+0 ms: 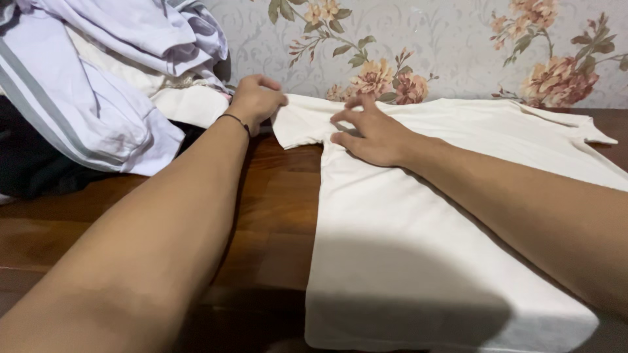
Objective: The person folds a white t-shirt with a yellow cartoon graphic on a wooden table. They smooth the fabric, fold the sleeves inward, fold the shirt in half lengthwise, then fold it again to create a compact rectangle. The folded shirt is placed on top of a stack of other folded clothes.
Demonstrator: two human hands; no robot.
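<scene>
Your left hand (256,98) pinches the sleeve (297,121) edge, right hand (373,134) presses flat on the shirt (418,222): light, limp cloth, best gripped at hems.

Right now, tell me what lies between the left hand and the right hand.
In the head view, the white T-shirt's short sleeve lies between them: the left hand grips its outer edge and the right hand presses where it joins the body.

Cream T-shirt (418,216): soft matt cotton-like knit, smooth, few creases. Table (275,216): dark polished wood, slight sheen, visible grain. Clothes pile (98,85): white and lilac cloth, matt, rumpled, grey stripes. Wallpaper (451,39): matt, embossed, floral print. Wrist band (234,120): thin dark cord.
</scene>
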